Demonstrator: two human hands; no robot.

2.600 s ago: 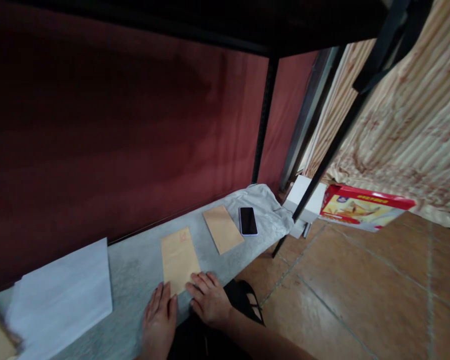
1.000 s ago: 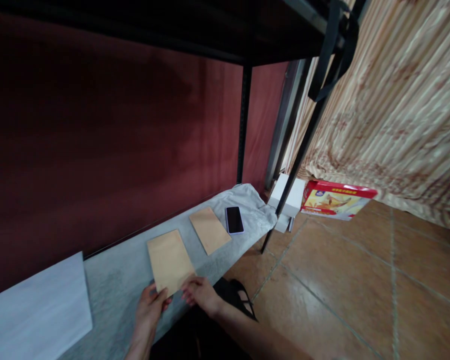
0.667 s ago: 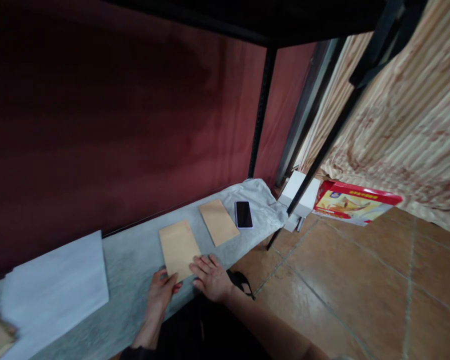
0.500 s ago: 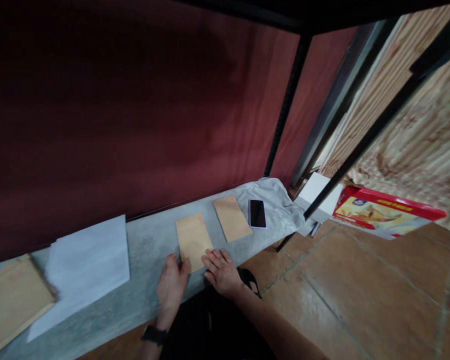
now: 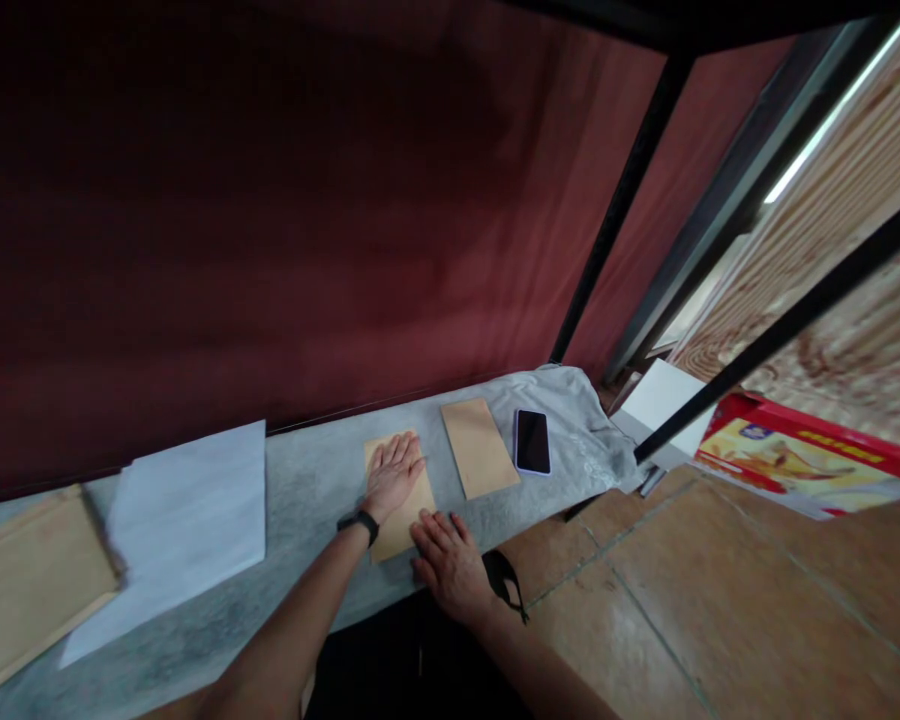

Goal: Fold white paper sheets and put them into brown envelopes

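Observation:
A tan paper envelope (image 5: 401,530) lies flat on the grey cloth-covered bench in front of me. My left hand (image 5: 392,474) rests palm down across its upper part, fingers stretched out toward the far edge. At its lower right corner lies my right hand (image 5: 450,563), fingers extended and touching the edge. To the right is a second tan envelope (image 5: 481,449), with neither hand on it. A black-screened phone (image 5: 533,442) in a pale case sits beyond that one.
White paper sheets (image 5: 195,510) and a larger brown envelope or stack (image 5: 34,580) lie at the left. A maroon wall (image 5: 270,300) runs behind the bench (image 5: 315,500). Dark metal posts (image 5: 622,210) rise at the right. A red and yellow box (image 5: 802,455) stands on the tiled floor.
My left hand has moved from the envelope's lower left edge up onto its upper part and flattened out. My right hand stays near the lower right corner. The view has shifted slightly.

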